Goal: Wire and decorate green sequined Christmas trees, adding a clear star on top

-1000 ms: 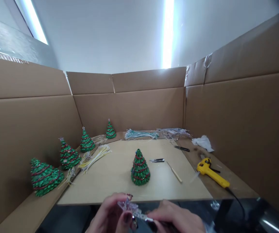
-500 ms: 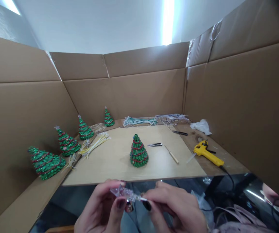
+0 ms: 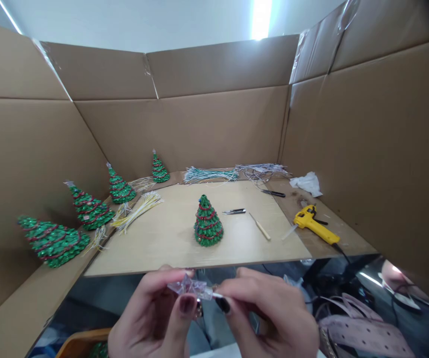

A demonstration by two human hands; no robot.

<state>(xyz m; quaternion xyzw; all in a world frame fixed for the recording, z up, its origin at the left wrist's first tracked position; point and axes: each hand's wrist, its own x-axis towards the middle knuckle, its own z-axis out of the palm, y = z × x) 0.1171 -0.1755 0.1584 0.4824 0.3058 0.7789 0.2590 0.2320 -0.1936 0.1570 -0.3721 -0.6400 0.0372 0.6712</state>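
Observation:
Close in front of me, below the table's edge, my left hand (image 3: 155, 313) pinches a clear beaded star (image 3: 189, 287) between thumb and fingers. My right hand (image 3: 263, 311) is closed on a thin white cord end (image 3: 217, 295) that meets the star's base. Whether the cord is fixed inside the star cannot be made out. Beyond the hands, a green beaded Christmas tree (image 3: 208, 223) with red garlands stands upright on the pale board (image 3: 162, 253); its tip carries no star.
Several finished-looking trees (image 3: 91, 211) line the left side beside yellow-white cords (image 3: 140, 211). Thread snips (image 3: 234, 212), an awl (image 3: 260, 226), more snips (image 3: 273, 193) and a yellow glue gun (image 3: 317, 224) lie rightward. Teal cords (image 3: 210, 174) lie at the back. Cardboard walls (image 3: 218, 119) surround the table.
The view has tipped down and shifted slightly, showing more of an orange-brown container at lower left. Both hands keep hold of the star and cord, barely moving.

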